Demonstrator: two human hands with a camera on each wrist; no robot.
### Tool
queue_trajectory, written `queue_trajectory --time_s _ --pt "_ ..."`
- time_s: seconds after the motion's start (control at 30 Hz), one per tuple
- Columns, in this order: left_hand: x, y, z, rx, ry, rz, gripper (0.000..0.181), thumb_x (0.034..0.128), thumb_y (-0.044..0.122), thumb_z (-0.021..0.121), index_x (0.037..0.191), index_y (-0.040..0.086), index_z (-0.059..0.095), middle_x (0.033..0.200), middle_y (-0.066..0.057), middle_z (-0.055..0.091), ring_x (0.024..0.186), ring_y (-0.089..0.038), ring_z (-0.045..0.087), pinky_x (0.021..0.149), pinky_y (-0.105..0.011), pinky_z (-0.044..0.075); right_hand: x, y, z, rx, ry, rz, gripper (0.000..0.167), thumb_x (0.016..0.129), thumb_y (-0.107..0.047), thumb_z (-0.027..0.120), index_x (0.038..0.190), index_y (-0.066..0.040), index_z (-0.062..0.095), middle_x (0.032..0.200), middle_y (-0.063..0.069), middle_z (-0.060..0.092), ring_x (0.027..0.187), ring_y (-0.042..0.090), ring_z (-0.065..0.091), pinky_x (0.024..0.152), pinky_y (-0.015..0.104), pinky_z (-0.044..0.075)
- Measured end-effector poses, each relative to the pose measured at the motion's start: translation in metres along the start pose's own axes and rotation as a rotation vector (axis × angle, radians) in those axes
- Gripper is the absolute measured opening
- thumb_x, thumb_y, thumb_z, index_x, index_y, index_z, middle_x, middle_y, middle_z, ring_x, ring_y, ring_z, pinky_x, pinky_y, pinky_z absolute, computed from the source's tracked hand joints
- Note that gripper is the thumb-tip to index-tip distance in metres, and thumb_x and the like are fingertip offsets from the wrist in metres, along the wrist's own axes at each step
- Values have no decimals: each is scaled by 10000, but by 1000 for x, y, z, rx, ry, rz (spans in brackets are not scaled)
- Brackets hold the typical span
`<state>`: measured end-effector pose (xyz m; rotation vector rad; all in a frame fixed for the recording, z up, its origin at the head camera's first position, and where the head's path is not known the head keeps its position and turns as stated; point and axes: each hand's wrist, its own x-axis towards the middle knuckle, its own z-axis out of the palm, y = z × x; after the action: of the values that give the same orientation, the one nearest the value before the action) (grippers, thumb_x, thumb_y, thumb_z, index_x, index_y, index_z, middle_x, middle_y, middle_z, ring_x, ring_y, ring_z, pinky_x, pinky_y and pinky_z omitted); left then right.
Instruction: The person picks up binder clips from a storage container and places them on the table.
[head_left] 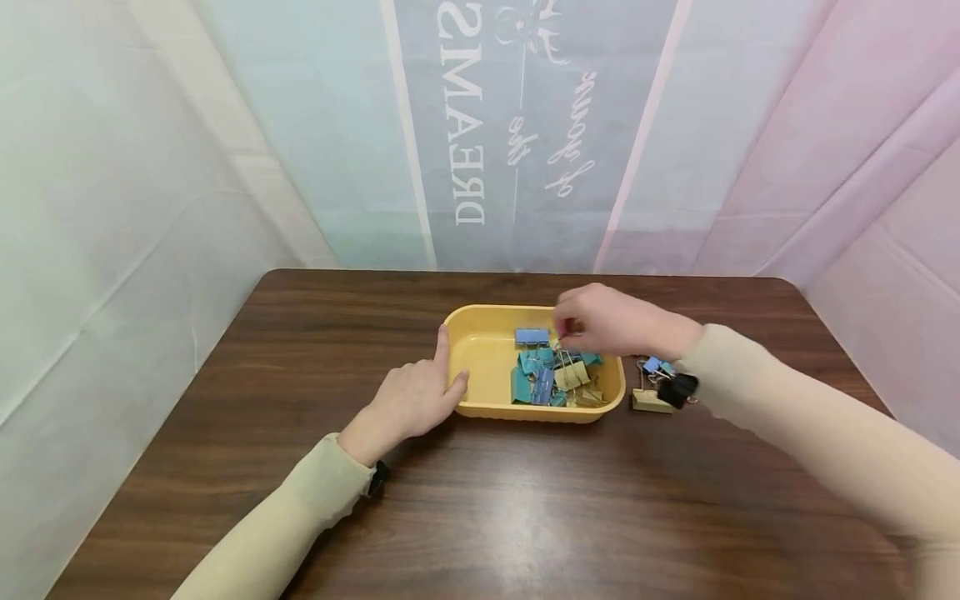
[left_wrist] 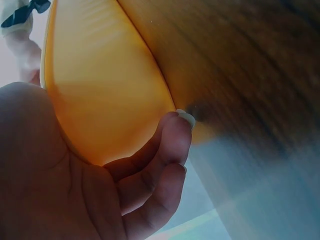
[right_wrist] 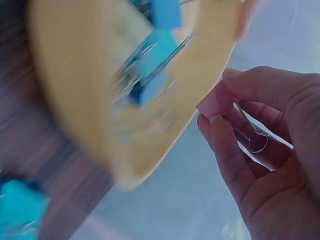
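A yellow plastic tray (head_left: 480, 371) stands on the table, its right half holding a pile of binder clips, among them a blue clip (head_left: 532, 337) and a pale yellow clip (head_left: 572, 375). Above the tray's right back part, my right hand (head_left: 611, 321) pinches a small pink binder clip (right_wrist: 219, 101) between thumb and fingertips, its wire handles pointing toward the palm. At the tray's left front corner my left hand (head_left: 414, 398) holds the rim. Its index finger lies along the left side, and the other fingers curl against the outer wall in the left wrist view.
Right of the tray, several more clips lie on the dark wooden table (head_left: 480, 500), including a gold clip (head_left: 652, 402) and a blue clip (head_left: 652, 365); the right wrist partly hides them. A printed curtain (head_left: 525, 133) hangs behind the table's back edge.
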<state>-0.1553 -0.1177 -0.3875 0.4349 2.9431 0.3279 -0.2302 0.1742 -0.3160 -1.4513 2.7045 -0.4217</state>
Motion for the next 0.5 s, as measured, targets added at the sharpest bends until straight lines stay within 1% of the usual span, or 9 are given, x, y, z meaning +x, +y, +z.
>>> queue_trajectory --time_s 0.13,0.3,0.4,0.5 --pt "-1 0 1 -2 -5 -8 816 1033 506 305 1578 -19 -1 586 -19 524 541 -190 531 524 -368 426 -40 22 -2 40 38 111 215 818 -44 783 762 -204 652 795 -101 576 733 35 601 667 277 520" --pt "0 0 3 0 -3 -2 816 1033 507 301 1578 -22 4 592 -22 526 541 -194 533 536 -372 433 -87 45 3 24 99 226 249 803 -57 810 765 -235 640 801 -121 580 726 21 623 640 257 526" --pt "1 0 4 11 4 3 817 1033 505 307 1575 -31 13 602 -19 526 545 -191 537 540 -377 438 -108 53 8 27 119 266 249 798 -59 818 773 -235 643 809 -127 582 728 34 634 629 260 526" --pt "2 0 4 18 4 4 820 1032 508 303 1575 -31 8 605 -14 527 547 -187 538 547 -379 441 -121 59 13 12 108 291 248 792 -57 822 771 -228 643 809 -120 568 716 39 619 616 265 515"
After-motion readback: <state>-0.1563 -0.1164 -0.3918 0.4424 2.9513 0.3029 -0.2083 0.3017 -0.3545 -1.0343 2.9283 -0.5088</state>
